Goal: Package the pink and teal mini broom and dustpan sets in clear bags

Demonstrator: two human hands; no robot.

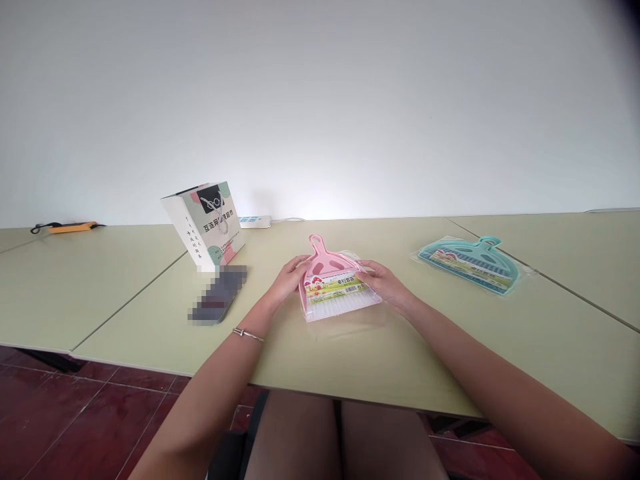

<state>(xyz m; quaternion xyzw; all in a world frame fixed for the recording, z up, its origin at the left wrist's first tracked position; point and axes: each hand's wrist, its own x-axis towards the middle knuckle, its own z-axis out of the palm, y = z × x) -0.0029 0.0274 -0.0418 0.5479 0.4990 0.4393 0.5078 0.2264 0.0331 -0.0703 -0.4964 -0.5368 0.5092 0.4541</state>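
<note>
A pink dustpan and brush set (330, 268) in clear plastic wrap is between my hands over the table, its looped handle pointing away from me. A printed label crosses its middle, with pale bristles below. My left hand (291, 277) grips the left edge, fingers partly behind it. On the opposite edge, my right hand (381, 281) is closed with the thumb on the front. A similar turquoise dustpan set (473, 261), also wrapped, lies flat on the table to the right, apart from my hand.
On the left stands a printed paper bag (213, 223) with a rope handle, and a dark blurred-out phone-like object (219, 295) lies before it. A white power strip (256, 221) and an orange item with a black cord (73, 227) sit along the wall. Joined table panels (350, 363) end near my lap.
</note>
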